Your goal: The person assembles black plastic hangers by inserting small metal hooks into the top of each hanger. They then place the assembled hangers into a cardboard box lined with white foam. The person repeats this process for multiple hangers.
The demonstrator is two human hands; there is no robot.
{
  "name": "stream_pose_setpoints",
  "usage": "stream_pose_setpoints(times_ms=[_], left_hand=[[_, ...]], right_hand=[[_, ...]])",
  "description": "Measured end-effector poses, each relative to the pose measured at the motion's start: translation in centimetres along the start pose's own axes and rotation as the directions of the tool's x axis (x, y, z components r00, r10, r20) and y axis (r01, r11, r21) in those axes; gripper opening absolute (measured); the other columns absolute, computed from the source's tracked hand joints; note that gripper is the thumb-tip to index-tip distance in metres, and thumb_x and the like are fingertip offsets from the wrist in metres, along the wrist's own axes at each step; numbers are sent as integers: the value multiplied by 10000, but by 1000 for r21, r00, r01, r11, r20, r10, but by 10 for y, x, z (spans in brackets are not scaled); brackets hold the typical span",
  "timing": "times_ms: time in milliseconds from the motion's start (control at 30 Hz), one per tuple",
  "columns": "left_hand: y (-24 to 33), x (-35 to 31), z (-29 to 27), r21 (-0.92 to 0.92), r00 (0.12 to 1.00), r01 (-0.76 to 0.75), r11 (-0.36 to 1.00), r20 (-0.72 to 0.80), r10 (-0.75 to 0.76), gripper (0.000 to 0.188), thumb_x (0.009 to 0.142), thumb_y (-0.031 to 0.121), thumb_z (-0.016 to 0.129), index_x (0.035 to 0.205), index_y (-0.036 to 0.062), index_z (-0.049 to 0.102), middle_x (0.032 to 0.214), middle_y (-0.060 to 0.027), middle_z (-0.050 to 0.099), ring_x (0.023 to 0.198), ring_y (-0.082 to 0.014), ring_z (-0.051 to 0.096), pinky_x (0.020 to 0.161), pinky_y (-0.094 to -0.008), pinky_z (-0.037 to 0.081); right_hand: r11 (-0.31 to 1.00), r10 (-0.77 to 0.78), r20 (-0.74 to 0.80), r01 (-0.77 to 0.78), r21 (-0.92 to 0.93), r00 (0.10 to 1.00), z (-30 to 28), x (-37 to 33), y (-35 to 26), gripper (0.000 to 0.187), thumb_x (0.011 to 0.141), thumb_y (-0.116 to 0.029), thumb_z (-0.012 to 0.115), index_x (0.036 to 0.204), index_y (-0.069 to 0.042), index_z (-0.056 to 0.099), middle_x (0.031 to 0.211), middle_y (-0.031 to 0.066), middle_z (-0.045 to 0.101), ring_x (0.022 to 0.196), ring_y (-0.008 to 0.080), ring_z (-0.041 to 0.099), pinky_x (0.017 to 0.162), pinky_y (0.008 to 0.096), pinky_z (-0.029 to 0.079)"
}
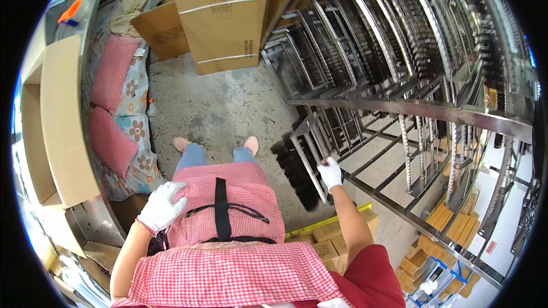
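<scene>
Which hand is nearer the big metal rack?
Right. The right hand is close beside the metal rack; the left hand is farther off, by the checked apron.

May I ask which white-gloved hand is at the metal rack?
The right hand, stretched out to the metal rack; the left hand is by the checked apron.

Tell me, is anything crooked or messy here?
Yes, a little. One brown cardboard sheet sits tilted beside the upright, strapped cardboard stack, so it looks askew. Dark marks also dot the grey floor; I can't tell what made them.
</scene>
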State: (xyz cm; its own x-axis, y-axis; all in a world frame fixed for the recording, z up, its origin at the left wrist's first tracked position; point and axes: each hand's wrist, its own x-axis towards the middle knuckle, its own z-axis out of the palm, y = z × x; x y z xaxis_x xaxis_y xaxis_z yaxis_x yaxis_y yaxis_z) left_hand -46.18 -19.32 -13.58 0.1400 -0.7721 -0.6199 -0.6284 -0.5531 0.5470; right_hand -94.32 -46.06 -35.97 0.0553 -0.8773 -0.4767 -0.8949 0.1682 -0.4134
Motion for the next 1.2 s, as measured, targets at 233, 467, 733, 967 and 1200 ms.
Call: stream_pose_setpoints(times_ms=[233, 467, 733, 967, 1200], left_hand=[[-42, -49, -122, -15, 911, -324, 946, -274, 308, 377, 892, 224, 614, 1214, 28, 628, 1120, -203, 647, 1037, -372, 621, 916, -437, 499], [3, -70, -297, 603, 241, -326, 728, -692, 681, 473, 849, 180, 657, 1287, 25, 568, 1375, -193, 540, 1305, -358, 488, 1100, -460, 382], [-55, -229, -460, 519, -139, -516, 681, -835, 532, 281, 940, 233, 574, 1106, 6, 564, 952, -132, 574, 839, -257, 559, 715, -346, 482], [-163, -350, -450, 61, -146, -932, 356, -966, -215, 305, 1029, 307, 416, 960, 63, 587, 639, 25, 441, 587, -114, 393, 608, -278, 362], [-261, -371, -453, 49, -442, -848, 528, -615, -653, 259, 1020, 275, 417, 895, 91, 548, 614, 17, 370, 616, -137, 344, 632, -284, 332]], right_hand=[[915, -272, 493, 64, 398, 826, -90, -81, -225, 87, 834, -70, 654, 907, -36, 687, 825, 9, 669, 781, 75, 588, 686, 264, 478], [-90, -989, 146, 923, -375, -37, -118, -206, -592, 165, 661, -31, 681, 814, -87, 661, 696, 65, 575, 638, 276, 550, 635, 393, 459], [-801, -270, 45, 198, -565, -962, -42, -347, -858, 189, 756, -230, 799, 856, -132, 673, 807, 2, 601, 798, 160, 602, 624, 313, 420], [-374, -705, -15, 355, 857, -709, 88, -431, -1014, 790, 937, -601, 542, 1404, 27, 430, 1412, 191, 498, 1274, 349, 521, 1080, 401, 399], [599, -564, 448, 29, 800, -694, 236, -554, -1125, 553, 966, -428, 429, 1292, 16, 485, 1302, 235, 534, 1146, 362, 588, 1032, 459, 446]])
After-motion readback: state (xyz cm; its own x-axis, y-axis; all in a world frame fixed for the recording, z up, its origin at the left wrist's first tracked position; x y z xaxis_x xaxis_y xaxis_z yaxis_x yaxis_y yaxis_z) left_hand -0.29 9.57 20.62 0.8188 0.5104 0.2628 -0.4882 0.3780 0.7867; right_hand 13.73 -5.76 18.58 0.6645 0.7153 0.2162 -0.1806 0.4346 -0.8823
